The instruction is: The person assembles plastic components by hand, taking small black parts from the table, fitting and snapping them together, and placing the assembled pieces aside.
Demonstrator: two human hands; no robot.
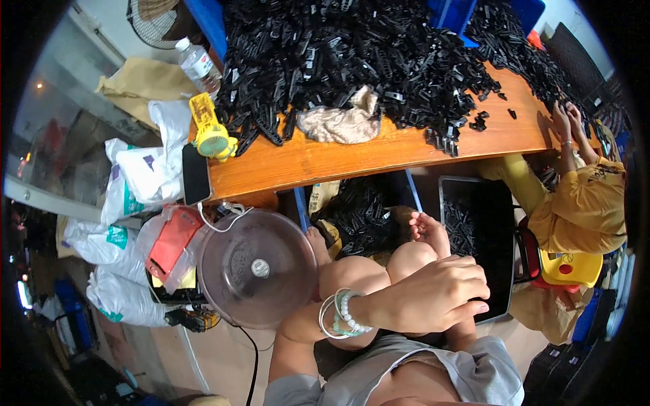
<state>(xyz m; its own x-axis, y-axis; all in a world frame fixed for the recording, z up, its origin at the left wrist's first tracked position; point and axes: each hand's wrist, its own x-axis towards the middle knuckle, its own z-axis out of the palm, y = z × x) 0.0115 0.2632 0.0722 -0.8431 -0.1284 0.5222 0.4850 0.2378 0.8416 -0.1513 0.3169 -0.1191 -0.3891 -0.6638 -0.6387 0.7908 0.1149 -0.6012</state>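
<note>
My left hand [433,296] reaches across my body to the right, over my right forearm, with white and pale green bracelets [347,314] at its wrist. Its fingers and thumb are curled together above a black bin [497,257]; whatever they hold, if anything, is hidden. My right hand [429,230] is raised beyond my knee, fingers loosely bent and apart, and no object shows in it. Loose black plastic parts [458,227] lie in the bin. More such parts [359,213] fill a container under the table, just left of my right hand.
A large heap of black parts [338,54] covers the orange table [284,169], with a cloth [342,123], a yellow fan [211,132] and a phone [196,174] at its front. A plastic basin [230,284] stands left of my knees. A co-worker in yellow [579,210] sits at right.
</note>
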